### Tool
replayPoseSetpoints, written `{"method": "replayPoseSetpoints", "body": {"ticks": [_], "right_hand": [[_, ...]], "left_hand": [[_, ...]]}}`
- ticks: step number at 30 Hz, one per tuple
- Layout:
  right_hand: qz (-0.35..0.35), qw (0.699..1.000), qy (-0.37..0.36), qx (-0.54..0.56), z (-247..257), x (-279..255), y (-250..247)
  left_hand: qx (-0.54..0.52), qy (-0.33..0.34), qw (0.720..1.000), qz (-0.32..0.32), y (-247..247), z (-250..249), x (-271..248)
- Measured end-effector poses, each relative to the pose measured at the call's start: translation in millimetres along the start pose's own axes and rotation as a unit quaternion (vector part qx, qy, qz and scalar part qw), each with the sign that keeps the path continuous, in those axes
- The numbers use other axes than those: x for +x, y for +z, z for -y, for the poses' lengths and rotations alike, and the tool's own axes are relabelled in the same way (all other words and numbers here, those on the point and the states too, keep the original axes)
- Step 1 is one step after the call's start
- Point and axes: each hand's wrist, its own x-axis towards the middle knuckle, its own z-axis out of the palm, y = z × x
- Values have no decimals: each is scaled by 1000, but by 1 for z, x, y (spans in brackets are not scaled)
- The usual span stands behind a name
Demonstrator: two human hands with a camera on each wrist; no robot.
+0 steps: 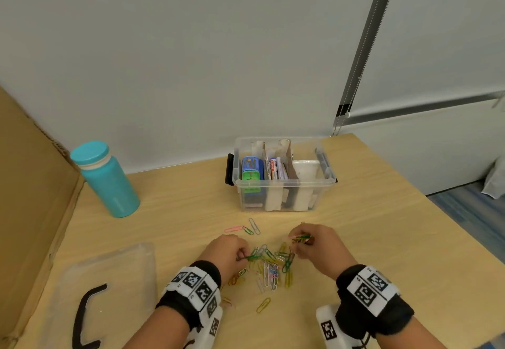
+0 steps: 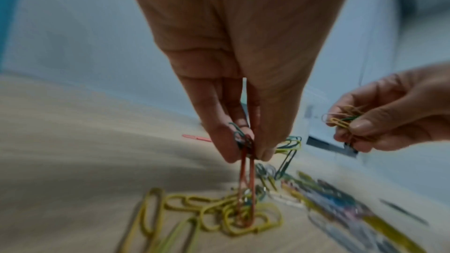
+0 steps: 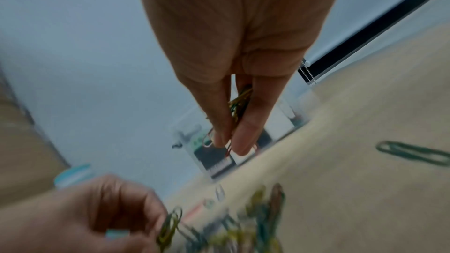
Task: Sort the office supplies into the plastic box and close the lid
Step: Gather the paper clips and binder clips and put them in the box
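Left hand (image 1: 224,250): fingers (image 2: 220,141) pressed close together, pinching a few paper clips (image 2: 246,161) (one red, some green and yellow) just above the loose pile of paper clips (image 1: 269,266) on the table (image 1: 382,239).

Right hand (image 1: 318,244): fingers (image 3: 243,138) curled round a small bunch of clips (image 1: 300,238), held clear of the table, right of the pile.

Plastic box (image 1: 281,175): open, clear, beyond the pile; cardboard dividers, a blue-and-green item in its left section, white packets to the right. Printing on them too small to read.

Lid (image 1: 109,280): clear, black handle, flat on the table at near left, well apart from the box.

Three stray clips lie between pile and box.

Surroundings: pale wood table, white wall, blind cord (image 1: 363,58) at right, teal bottle (image 1: 105,179) at far left, cardboard panel (image 1: 27,198) along the left edge. Both wrists wear bands with black-and-white square markers.
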Motion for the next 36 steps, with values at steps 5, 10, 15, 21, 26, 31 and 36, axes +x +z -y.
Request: {"method": "replayPoseSetpoints", "body": {"ticks": [5,10,15,21,26,31,36], "right_hand": [[-93,992,-39,73,26,17,-53],[-204,975,-85,-40,47,68,-83],[-115,957,-31,-263,51,115,-76],[19,948,-18,-317,54,116,-64],[-198,942,-122,-241,23,83,-67],[-179,939,-126,-265,-18,54,-64],[-154,950,-143,-230,-29,55,-64]], "left_hand": [[-116,-12,991,-62,-8,12,-9],[-154,-8,985,-81,-12,13,-16],[-161,-12,983,-88,-15,12,-21],[-156,-16,982,-102,-14,14,-29],[-165,-23,978,-123,-13,9,-36],[-192,-13,968,-162,-28,-18,-27],[-201,33,964,-172,-58,-73,9]]}}
